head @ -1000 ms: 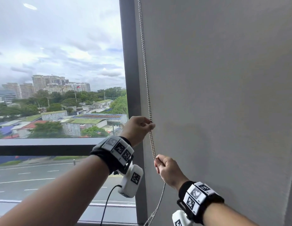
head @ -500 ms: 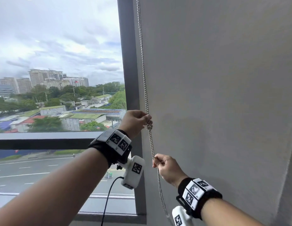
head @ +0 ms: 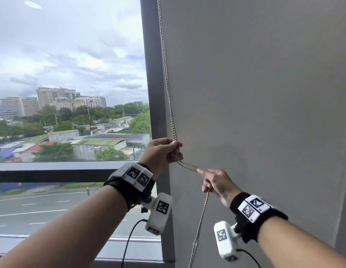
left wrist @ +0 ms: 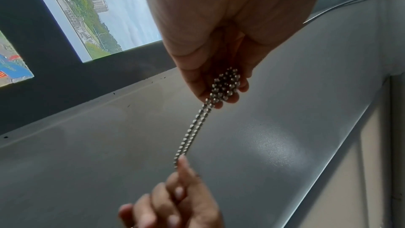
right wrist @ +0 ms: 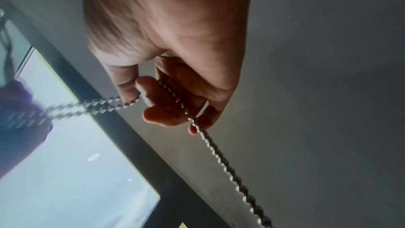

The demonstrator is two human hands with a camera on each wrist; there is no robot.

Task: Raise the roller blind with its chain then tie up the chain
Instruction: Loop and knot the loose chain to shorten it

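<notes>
A silver bead chain (head: 168, 84) hangs doubled beside the dark window frame, in front of a grey wall. My left hand (head: 161, 152) pinches a bunched turn of the chain (left wrist: 225, 84) at window-rail height. From there both strands run down and to the right to my right hand (head: 213, 182), which grips them between thumb and curled fingers (right wrist: 151, 93). Below the right hand the chain (right wrist: 219, 152) hangs down toward the sill. The roller blind itself is not visible in any view.
The dark vertical window frame (head: 152, 93) stands left of the chain. The grey wall (head: 265, 113) fills the right side. A horizontal window rail (head: 52, 169) crosses at hand height, with glass and a city view behind it.
My right hand has moved to the right, away from the window frame, pulling the chain sideways into a slanted stretch. My left hand stays pinched on the chain where it now bunches.
</notes>
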